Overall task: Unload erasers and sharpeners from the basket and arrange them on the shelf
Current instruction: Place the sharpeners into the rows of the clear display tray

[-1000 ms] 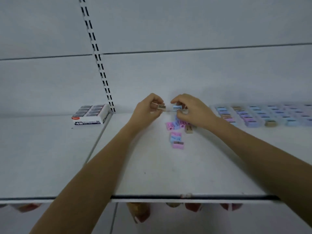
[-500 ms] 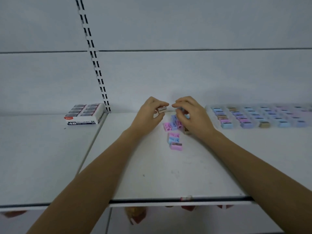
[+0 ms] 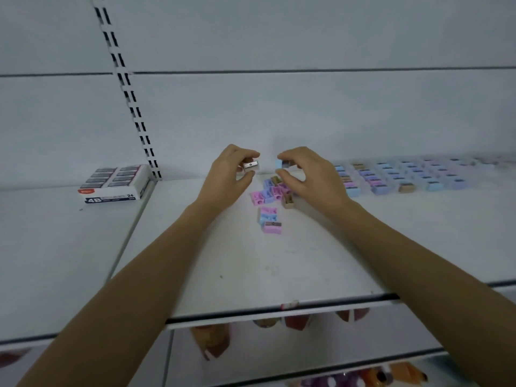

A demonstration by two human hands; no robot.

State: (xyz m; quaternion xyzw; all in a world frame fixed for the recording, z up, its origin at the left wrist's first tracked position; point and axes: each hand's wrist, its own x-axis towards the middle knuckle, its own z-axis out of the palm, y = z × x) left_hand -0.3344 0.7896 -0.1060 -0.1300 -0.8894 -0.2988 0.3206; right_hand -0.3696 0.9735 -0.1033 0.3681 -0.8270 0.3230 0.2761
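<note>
Sorting sharpeners above the loose pile [image 3: 272, 192] on the shelf [image 3: 195, 261].

Pinching one in each hand just above the pile: tan sharpener [image 3: 250, 165] between curled thumb and fingers of the left hand [image 3: 226, 177], blue sharpener [image 3: 280, 164] likewise in the right hand [image 3: 310, 177], probably lifted to check facing before lining up. Neat rows [image 3: 405, 177] right of the pile, likely the pattern to extend; box of erasers [image 3: 117, 182] well left of the pile, kept apart by kind. No basket in view.
</note>
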